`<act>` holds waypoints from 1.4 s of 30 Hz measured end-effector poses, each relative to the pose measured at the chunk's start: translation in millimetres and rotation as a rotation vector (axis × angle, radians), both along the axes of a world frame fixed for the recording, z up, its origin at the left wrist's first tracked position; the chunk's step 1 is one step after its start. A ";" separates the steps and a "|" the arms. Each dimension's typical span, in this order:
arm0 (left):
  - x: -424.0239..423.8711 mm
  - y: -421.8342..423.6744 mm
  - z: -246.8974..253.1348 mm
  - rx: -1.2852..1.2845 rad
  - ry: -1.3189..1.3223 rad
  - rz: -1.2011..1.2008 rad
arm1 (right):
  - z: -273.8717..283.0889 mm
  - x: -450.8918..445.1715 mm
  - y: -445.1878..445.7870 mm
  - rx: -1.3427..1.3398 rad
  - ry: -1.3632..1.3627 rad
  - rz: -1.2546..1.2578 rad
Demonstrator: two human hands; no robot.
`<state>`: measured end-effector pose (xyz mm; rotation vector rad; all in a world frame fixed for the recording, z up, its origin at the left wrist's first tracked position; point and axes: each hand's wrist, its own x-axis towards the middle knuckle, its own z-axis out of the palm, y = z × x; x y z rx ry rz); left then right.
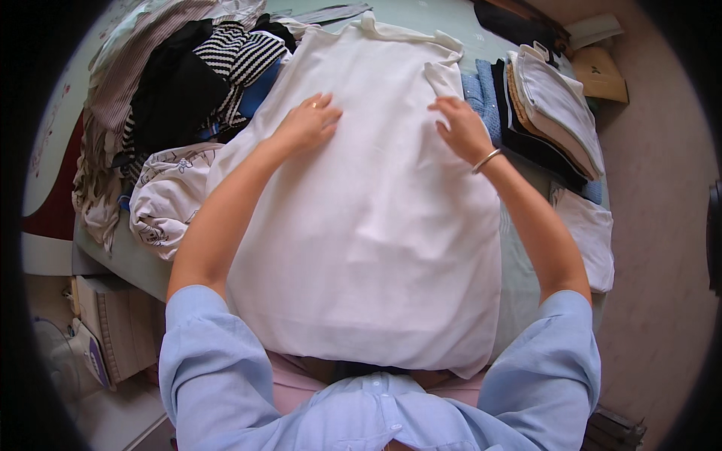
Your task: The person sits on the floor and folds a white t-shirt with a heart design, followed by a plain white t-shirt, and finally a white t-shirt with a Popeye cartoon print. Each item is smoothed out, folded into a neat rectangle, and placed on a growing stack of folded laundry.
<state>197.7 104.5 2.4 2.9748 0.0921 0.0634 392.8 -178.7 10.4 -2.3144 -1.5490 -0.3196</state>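
A white cloth garment [361,225] lies spread over the bed in front of me, its lower edge hanging at the bed's near side. My left hand [309,124] is over its upper left part, fingers apart, a ring on one finger. Near the garment's upper right edge is my right hand [459,127], slightly blurred, its fingers apart and a bangle at the wrist. A narrow part of the garment is folded over just above that hand. Neither hand visibly grips the fabric. Whether the fingertips touch it I cannot tell.
Left of the garment is a loose heap of clothes [175,84], with a printed white cloth [169,197] nearer me. On the right stand a stack of folded clothes [555,107], a blue knitted item [479,98] and a folded white cloth [586,242]. A tan box [601,76] is beyond.
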 end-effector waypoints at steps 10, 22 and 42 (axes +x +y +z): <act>-130.0 9.3 -30.7 -0.014 -0.158 0.211 | -43.8 -35.3 -61.3 -0.079 -0.004 -0.353; -374.6 -70.4 -33.2 -0.545 -0.468 0.725 | -26.0 -188.6 -267.4 0.453 0.985 -0.622; -388.6 -88.8 -15.9 -1.477 -0.463 0.833 | -28.0 -258.9 -311.1 0.555 1.300 -0.550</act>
